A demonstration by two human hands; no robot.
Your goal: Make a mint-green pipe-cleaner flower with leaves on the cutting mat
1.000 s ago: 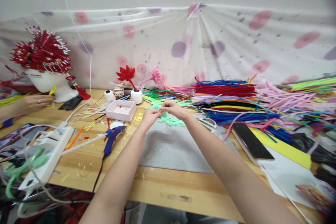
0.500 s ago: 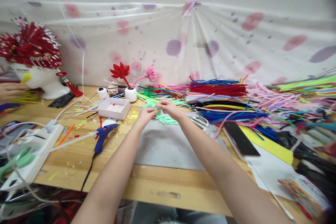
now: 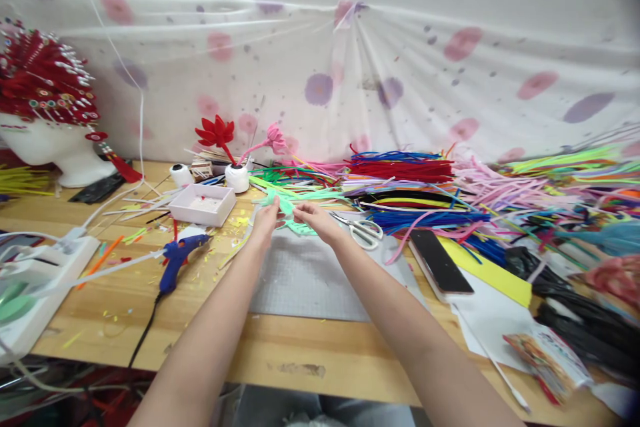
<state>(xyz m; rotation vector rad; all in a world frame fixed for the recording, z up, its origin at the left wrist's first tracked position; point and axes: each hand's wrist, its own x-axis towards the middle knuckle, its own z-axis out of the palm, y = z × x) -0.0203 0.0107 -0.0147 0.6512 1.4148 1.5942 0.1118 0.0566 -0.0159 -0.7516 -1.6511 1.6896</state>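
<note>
Mint-green fuzzy pipe cleaners, bent into a small bundle, are held up over the far edge of the grey cutting mat. My left hand is closed around the bundle's left side, thumb toward me. From the right, my right hand pinches at its other edge with thumb and fingertips. More mint-green strands lie just beneath and behind my hands. White-handled scissors rest to the right of my right hand. The bundle's exact shape is blurred and partly covered by fingers.
A blue glue gun and a white box stand left, near a white power strip. Behind are red and pink flowers in a white spool. Heaps of coloured pipe cleaners and a phone occupy the right.
My view has turned slightly right. My hands have moved a little apart, showing more of the green bundle. The other person's hand at far left has left the picture.
</note>
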